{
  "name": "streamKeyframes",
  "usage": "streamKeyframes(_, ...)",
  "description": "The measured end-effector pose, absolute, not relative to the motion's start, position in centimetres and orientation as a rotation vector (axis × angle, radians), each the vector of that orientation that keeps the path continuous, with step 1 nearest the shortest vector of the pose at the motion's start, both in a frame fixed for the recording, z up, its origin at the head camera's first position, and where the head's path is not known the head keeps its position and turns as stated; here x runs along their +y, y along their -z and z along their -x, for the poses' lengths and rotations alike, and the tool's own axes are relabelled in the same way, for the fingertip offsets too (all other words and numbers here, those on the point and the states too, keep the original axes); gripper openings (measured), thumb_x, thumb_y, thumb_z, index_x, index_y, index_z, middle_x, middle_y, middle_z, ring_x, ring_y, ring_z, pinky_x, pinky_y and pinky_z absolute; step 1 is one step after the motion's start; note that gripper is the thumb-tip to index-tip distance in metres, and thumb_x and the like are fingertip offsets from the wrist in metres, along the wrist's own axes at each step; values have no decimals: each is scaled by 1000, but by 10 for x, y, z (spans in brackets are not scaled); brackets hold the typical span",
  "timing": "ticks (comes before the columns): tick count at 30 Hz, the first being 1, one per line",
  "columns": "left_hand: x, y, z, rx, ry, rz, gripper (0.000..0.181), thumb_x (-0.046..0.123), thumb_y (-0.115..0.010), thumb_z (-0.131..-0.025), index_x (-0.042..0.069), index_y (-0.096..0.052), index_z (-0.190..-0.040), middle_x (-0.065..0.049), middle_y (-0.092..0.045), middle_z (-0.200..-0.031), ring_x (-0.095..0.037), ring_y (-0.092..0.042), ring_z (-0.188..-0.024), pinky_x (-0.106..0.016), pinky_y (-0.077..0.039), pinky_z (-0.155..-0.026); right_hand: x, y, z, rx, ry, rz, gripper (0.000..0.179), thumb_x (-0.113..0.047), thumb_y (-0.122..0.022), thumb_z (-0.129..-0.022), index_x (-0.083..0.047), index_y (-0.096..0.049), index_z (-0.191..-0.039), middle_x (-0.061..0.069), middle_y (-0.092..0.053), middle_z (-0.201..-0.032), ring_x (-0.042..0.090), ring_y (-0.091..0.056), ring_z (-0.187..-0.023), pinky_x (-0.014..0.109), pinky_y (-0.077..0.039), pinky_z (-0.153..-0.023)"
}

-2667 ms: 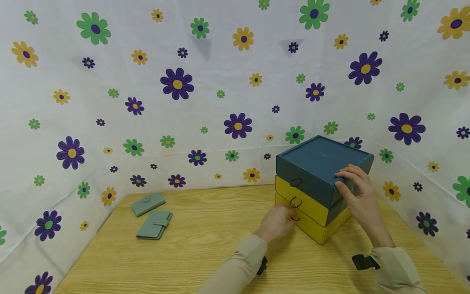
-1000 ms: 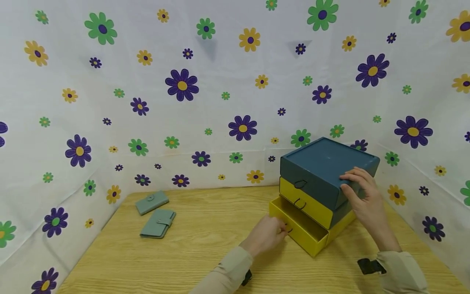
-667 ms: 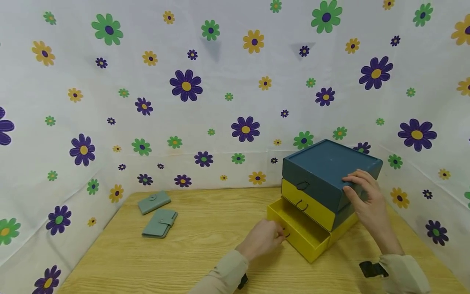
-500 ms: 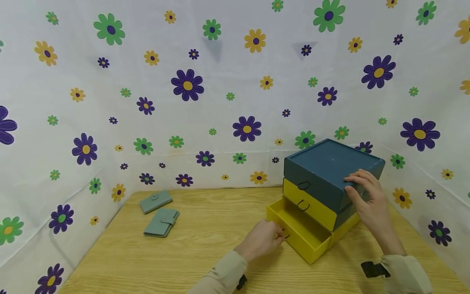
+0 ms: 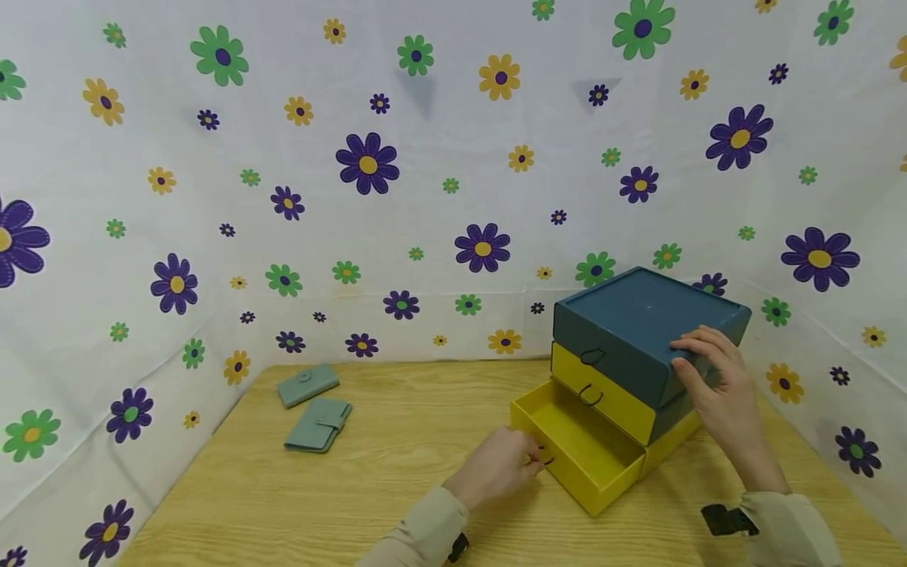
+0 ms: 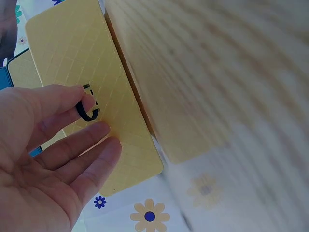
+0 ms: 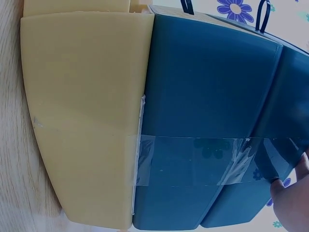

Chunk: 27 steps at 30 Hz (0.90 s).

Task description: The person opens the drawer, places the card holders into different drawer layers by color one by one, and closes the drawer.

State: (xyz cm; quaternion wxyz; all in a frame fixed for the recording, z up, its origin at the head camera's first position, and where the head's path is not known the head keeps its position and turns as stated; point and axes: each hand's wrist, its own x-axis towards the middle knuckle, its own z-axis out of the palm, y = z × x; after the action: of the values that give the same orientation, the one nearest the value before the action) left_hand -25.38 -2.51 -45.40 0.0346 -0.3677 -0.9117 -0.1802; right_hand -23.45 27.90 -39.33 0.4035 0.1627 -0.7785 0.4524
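A stack of three drawer boxes stands at the right of the table: a blue one (image 5: 648, 311) on top, a blue one with a yellow drawer front (image 5: 602, 391) in the middle, a yellow one below. The bottom yellow drawer (image 5: 577, 475) is slid partly out, and its bare inside shows. My left hand (image 5: 494, 466) pinches its black loop handle (image 6: 83, 113) between thumb and index finger, the other fingers spread near the drawer front. My right hand (image 5: 724, 387) rests on the top box's near right corner, fingertips on its top.
Two grey-green wallets, one with a snap strap (image 5: 315, 428) and one with a round button (image 5: 306, 384), lie at the table's back left. Clear tape (image 7: 193, 159) runs across the boxes' side. A flower-printed cloth (image 5: 425, 197) encloses the wooden table (image 5: 283, 504).
The bottom drawer has come out from closed, drawn toward the near left by my left hand on its handle. My right hand has stayed on the top box. The view has turned slightly left.
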Motion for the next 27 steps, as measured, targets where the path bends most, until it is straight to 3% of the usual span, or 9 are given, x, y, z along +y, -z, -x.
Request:
streamKeyframes(9, -35, 454, 250, -2793, 524, 1141, 9, 18, -72, -89, 16, -80, -94, 7, -75, -96, 6, -62, -78, -10, -47, -66, 279, 392, 232, -1995, -1139, -407, 21, 0, -61, -94, 3, -65, -114, -14, -51, -124, 0, -31, -137, 12, -17, -112)
streamKeyframes(14, -40, 452, 248, -2803, 555, 1146, 10, 18, -71, -90, 14, -79, -94, 5, -75, -94, 7, -58, -69, -9, -45, -62, 277, 390, 231, -2019, -1137, -366, 21, -4, -61, -95, 1, -65, -116, -10, -51, -126, 2, -30, -139, 13, -18, -112)
streamKeyframes(27, -55, 454, 244, -2800, 522, 1201, 9, 18, -71, -90, 14, -79, -93, 7, -74, -88, 7, -52, -64, -8, -42, -57, 273, 392, 231, -1965, -1137, -392, 17, 0, -59, -95, 4, -65, -110, -20, -48, -122, 10, -32, -140, 15, -18, -113)
